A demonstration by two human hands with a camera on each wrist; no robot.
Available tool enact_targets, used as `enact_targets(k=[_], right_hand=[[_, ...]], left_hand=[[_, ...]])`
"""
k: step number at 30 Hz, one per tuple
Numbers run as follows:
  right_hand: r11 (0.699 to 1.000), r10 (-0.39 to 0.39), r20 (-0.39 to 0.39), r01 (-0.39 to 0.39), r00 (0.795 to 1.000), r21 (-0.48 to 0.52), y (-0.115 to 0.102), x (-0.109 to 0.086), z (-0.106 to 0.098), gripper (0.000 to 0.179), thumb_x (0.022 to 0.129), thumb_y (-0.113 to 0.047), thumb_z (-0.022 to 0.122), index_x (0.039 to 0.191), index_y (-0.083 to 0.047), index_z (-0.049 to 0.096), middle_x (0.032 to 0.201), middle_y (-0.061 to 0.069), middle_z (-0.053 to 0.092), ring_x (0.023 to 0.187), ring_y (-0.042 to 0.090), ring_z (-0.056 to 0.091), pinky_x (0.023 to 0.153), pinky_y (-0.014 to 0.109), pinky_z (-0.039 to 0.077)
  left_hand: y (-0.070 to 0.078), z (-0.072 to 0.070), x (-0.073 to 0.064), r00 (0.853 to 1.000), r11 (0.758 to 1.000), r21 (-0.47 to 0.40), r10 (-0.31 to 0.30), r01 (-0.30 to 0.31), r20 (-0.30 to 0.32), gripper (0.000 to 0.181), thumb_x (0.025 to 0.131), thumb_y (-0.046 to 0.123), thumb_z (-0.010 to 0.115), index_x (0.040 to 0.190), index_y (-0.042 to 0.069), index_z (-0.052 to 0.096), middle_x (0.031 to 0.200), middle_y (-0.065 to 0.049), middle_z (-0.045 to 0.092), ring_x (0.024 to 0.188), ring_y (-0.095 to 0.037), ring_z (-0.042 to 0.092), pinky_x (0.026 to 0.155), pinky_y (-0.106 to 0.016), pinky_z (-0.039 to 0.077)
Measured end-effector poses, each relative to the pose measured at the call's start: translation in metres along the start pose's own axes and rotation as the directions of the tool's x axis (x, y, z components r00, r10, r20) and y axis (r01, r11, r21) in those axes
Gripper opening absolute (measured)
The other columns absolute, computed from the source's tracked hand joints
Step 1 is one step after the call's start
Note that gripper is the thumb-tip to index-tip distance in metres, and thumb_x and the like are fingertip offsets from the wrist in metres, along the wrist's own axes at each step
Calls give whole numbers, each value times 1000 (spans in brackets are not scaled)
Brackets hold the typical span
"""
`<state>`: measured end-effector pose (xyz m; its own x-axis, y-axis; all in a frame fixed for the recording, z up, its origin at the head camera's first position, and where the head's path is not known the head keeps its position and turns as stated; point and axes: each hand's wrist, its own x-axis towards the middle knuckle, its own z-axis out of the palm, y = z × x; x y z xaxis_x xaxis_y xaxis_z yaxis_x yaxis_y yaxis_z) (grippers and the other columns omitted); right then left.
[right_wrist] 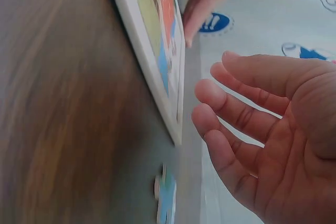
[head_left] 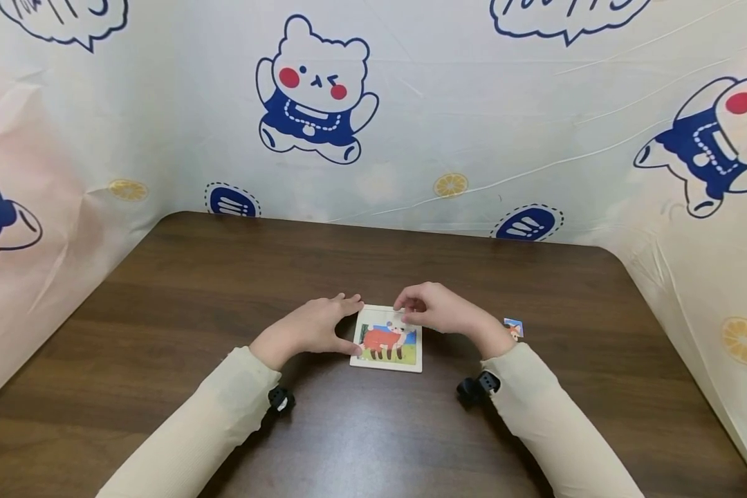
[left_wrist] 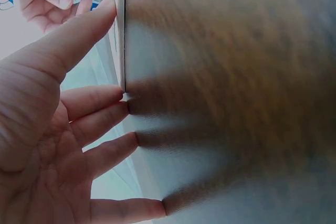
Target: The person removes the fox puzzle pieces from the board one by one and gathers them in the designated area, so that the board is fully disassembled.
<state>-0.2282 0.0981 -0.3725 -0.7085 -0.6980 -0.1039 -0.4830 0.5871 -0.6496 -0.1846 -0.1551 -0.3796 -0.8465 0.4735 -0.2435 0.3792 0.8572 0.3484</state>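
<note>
A small white-framed jigsaw puzzle (head_left: 389,346) lies on the table, with a red-bodied animal on green and blue pictured inside the frame. My left hand (head_left: 314,330) is spread at its left side. The left thumb (left_wrist: 86,32) rests on the frame's edge, while the other fingertips touch the table beside it. Over the puzzle's upper right is my right hand (head_left: 438,308); in the right wrist view its fingers (right_wrist: 231,106) bend loosely, with nothing between them. A loose puzzle piece (head_left: 514,328), blue with an orange figure, lies to the right, close by the right wrist.
The brown wooden table (head_left: 224,277) has rounded far corners. A pale printed curtain (head_left: 423,124) with bears and lemon slices stands behind it and along both sides. Black cameras are strapped at both wrists.
</note>
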Motion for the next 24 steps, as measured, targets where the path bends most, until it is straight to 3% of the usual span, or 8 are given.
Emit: enact_targets(k=[8, 15, 24], right_hand=[[999, -36, 65, 38, 997, -32, -11, 17, 10, 16, 92, -7, 67, 108, -4, 70, 79, 1, 60, 73, 11, 53, 67, 21, 46], [1000, -3, 145, 1, 989, 11, -19, 24, 20, 16, 94, -4, 64, 109, -3, 69, 78, 3, 59, 70, 10, 54, 61, 19, 53], [999, 26, 154, -22, 988, -29, -25, 24, 23, 14, 92, -5, 69, 106, -4, 69, 75, 3, 56, 64, 10, 52, 58, 19, 52]], left_hand=[[0, -1, 2, 1000, 1000, -3, 12, -12, 0, 85, 82, 50, 77, 150, 11, 45, 160, -8, 37, 149, -35, 32, 116, -52, 35], [0, -1, 2, 1000, 1000, -12, 7, -7, 5, 86, 82, 51, 77, 151, 12, 43, 160, -7, 36, 150, -35, 30, 116, -53, 35], [0, -1, 0, 1000, 1000, -8, 15, -15, -1, 84, 83, 48, 77, 151, 12, 44, 160, -9, 36, 149, -37, 31, 116, -54, 35]])
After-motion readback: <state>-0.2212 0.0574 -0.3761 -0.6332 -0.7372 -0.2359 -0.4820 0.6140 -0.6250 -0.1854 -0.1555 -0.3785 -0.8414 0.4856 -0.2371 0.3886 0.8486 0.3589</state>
